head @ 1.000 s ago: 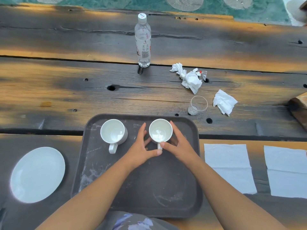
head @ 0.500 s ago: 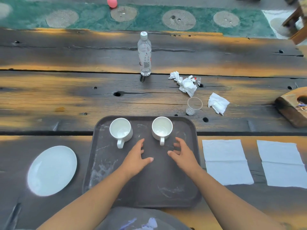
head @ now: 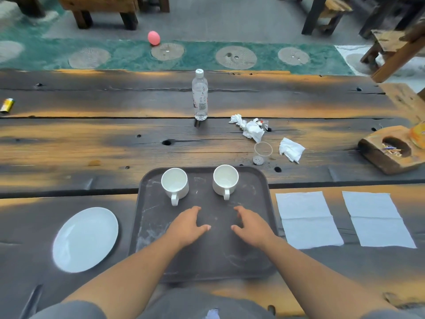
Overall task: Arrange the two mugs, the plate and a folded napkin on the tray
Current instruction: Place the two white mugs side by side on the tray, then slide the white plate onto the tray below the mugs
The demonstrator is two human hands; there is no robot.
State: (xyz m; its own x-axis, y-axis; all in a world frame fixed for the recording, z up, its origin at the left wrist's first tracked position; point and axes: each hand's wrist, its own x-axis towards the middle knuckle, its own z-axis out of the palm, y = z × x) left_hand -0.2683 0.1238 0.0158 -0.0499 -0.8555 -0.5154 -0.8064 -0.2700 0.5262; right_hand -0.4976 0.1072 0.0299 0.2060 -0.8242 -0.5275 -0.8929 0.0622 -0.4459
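Two white mugs stand upright at the far end of the dark tray, the left mug and the right mug, handles toward me. My left hand and my right hand hover over the tray's middle, fingers apart, holding nothing, a short way nearer me than the mugs. A white plate lies on the table left of the tray. Two flat white napkins lie right of the tray, the near napkin and the far napkin.
A water bottle stands farther back on the wooden table. Crumpled tissues, a clear plastic cup and another tissue lie beyond the tray. A wooden block sits at the right edge.
Both hands let go of the right mug and drew back toward me over the tray. The camera tilted up, showing more of the floor beyond.
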